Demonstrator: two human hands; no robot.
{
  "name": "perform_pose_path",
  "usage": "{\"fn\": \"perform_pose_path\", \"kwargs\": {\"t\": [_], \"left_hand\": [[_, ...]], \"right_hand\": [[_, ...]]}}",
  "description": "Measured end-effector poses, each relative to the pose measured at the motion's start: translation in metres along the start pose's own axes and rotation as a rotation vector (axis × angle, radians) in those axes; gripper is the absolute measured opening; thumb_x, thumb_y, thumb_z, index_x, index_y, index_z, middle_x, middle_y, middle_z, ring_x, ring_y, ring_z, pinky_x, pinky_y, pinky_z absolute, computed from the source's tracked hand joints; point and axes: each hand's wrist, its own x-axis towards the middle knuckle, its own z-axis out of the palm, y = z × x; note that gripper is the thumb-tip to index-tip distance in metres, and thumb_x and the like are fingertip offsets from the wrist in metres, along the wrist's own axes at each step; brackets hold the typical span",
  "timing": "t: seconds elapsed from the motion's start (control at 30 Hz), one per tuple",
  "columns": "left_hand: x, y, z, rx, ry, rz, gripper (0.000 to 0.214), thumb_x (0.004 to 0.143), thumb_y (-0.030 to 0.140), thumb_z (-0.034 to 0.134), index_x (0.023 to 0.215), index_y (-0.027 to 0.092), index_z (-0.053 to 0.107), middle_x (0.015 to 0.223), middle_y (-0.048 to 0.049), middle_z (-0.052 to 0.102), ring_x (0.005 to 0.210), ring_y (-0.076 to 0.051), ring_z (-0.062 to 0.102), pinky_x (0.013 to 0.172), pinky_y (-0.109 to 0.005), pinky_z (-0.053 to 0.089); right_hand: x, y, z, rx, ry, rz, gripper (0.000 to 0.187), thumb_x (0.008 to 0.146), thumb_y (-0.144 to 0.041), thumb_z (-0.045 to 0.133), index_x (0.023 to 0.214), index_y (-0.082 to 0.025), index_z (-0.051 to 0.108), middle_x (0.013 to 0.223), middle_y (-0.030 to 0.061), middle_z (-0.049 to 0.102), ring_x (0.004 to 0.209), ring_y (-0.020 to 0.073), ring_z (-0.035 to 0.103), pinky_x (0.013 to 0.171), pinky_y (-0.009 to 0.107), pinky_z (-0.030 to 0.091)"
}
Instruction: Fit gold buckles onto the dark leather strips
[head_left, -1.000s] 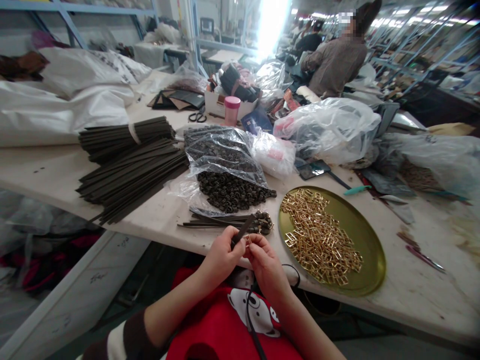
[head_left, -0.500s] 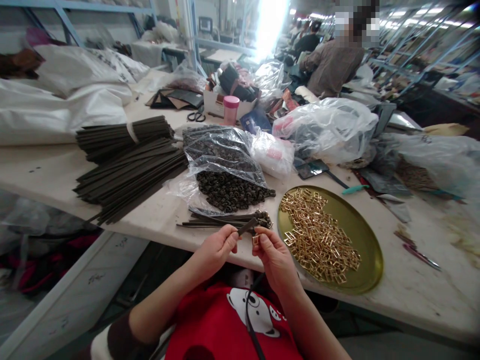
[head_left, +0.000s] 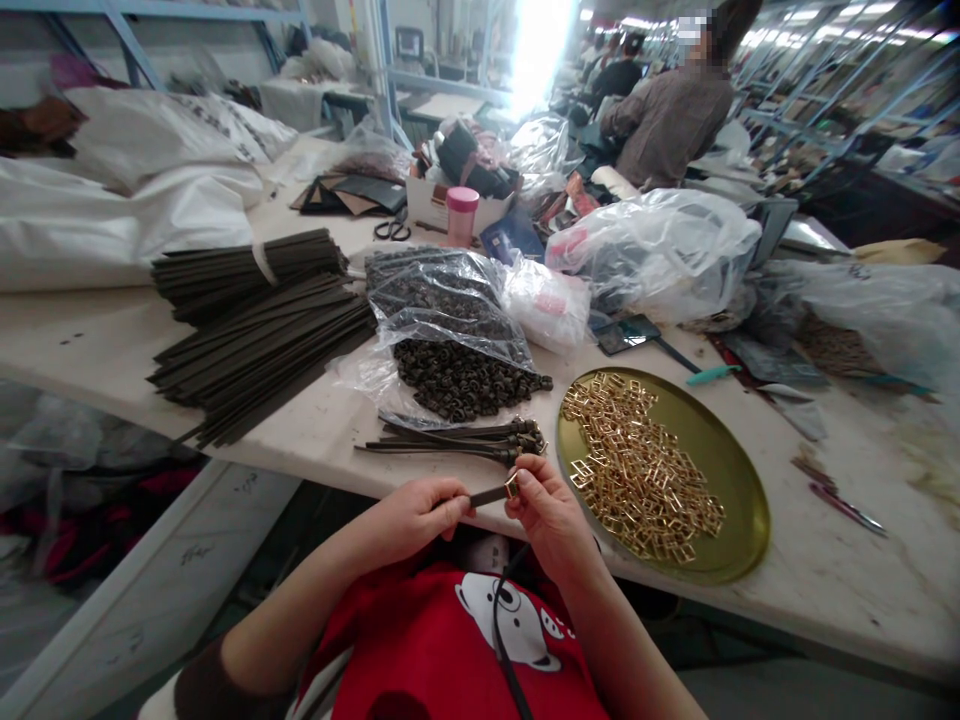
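My left hand (head_left: 435,508) pinches a dark strap (head_left: 489,496) near the table's front edge. The strap's right end meets a small gold buckle (head_left: 512,486), which my right hand (head_left: 544,500) grips between thumb and fingers. Whether the strap end passes through the buckle is hidden by my fingers. Just behind my hands lies a small bunch of straps with buckles (head_left: 465,438). To the right, a round gold tray (head_left: 739,500) bears a heap of gold buckles (head_left: 645,460). Small dark loops (head_left: 465,380) spill from a clear plastic bag (head_left: 450,290) behind the bunch.
Bundled dark strips (head_left: 255,340) lie at the left. Behind stand a pink jar (head_left: 462,215), black scissors (head_left: 392,230) and plastic bags (head_left: 660,245). A teal-handled tool (head_left: 712,374) and small snips (head_left: 847,508) rest at the right. A person (head_left: 667,120) is farther back.
My left hand has moved down and left, and the strap now lies flatter. Its end has come to the buckle in my right hand, which has stayed nearly in place.
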Motion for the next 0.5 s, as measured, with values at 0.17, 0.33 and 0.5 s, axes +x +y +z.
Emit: {"fn": "perform_pose_path", "kwargs": {"t": [0.17,0.33,0.5], "left_hand": [[0.010,0.003,0.015,-0.091,0.122,0.033,0.018,0.082,0.025,0.038,0.080,0.017,0.055,0.067,0.0023,0.056,0.063,-0.012,0.050,0.060,-0.021,0.039],[0.017,-0.002,0.027,-0.209,0.185,0.035,0.015,0.070,0.011,0.043,0.081,0.017,0.051,0.074,0.0026,0.058,0.071,-0.012,0.053,0.066,-0.022,0.041],[0.017,0.001,0.027,-0.178,0.182,0.009,0.012,0.080,0.021,0.040,0.079,0.017,0.051,0.074,0.0012,0.059,0.069,-0.013,0.053,0.064,-0.023,0.041]], "right_hand": [[-0.004,0.012,0.004,-0.170,-0.071,-0.049,0.015,0.075,-0.031,0.064,0.079,-0.019,0.056,0.062,-0.0050,0.052,0.052,0.0060,0.046,0.052,0.018,0.038],[-0.006,0.013,0.007,-0.272,-0.030,-0.100,0.016,0.075,-0.033,0.063,0.078,-0.018,0.056,0.062,-0.0047,0.053,0.055,0.0076,0.048,0.054,0.020,0.039],[-0.004,0.010,0.007,-0.151,-0.073,-0.012,0.014,0.075,-0.032,0.064,0.081,-0.020,0.057,0.063,-0.0043,0.056,0.056,0.0087,0.051,0.057,0.022,0.043]]}}
